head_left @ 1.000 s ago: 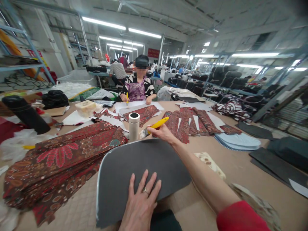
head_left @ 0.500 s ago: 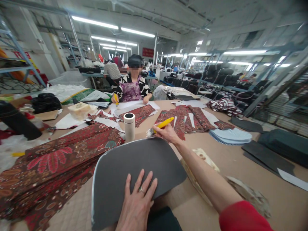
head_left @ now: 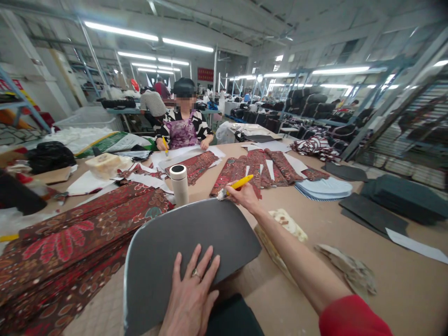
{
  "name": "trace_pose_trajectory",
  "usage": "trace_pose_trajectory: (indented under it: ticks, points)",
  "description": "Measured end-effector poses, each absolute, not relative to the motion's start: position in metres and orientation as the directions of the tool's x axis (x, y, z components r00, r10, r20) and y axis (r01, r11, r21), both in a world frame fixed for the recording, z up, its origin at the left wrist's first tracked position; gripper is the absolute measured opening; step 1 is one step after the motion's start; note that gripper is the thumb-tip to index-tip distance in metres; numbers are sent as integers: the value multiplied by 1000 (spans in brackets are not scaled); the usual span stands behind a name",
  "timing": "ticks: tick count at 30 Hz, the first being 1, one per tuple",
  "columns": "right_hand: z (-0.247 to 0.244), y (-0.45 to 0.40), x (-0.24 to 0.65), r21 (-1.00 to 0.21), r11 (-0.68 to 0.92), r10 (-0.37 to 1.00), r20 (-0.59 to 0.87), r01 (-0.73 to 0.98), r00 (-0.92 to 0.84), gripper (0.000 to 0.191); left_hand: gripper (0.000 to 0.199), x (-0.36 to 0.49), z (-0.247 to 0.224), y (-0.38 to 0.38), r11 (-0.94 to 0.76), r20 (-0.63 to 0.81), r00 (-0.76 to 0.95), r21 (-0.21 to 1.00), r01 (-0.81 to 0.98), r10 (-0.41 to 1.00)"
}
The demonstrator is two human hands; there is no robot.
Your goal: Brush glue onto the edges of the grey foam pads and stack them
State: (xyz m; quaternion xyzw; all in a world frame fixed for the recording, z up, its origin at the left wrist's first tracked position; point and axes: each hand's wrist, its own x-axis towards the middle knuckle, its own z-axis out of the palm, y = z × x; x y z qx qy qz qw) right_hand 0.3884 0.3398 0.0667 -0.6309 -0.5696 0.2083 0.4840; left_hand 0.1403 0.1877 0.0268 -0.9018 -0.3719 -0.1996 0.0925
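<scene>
A dark grey rounded panel (head_left: 157,252) lies in front of me, with a whitish line along its left and far edges. My left hand (head_left: 192,294), wearing a ring, rests flat on it with the fingers spread. Beyond the panel's far edge, my right hand (head_left: 243,195) is closed round a yellow-handled brush (head_left: 241,182). The brush's white bristles touch or nearly touch that edge. A white bottle with a dark top (head_left: 179,186) stands just past the panel.
Patterned red-brown fabric (head_left: 70,242) is stacked at left. Across the table a person (head_left: 184,126) holds another yellow brush. Light blue pieces (head_left: 324,189) and dark panels (head_left: 402,198) lie at right, near a crumpled beige cloth (head_left: 350,268).
The view has turned slightly right, so most things sit further left. The brush has moved a little along the panel's far edge towards the right. My left hand stays spread on the panel.
</scene>
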Motion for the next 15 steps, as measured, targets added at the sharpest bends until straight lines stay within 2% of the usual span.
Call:
trace_pose_trajectory:
  ticks: [4, 11, 15]
  points:
    - [68, 331, 392, -821, 62, 869, 325, 568, 374, 26, 61, 140, 26, 188, -708, 422, 648, -21, 706, 634]
    - [70, 317, 389, -777, 59, 857, 362, 627, 366, 20, 61, 140, 21, 190, -685, 390, 627, 13, 729, 675]
    - [69, 312, 390, -773, 52, 837, 379, 632, 395, 26, 61, 140, 22, 190, -693, 391, 634, 13, 721, 667]
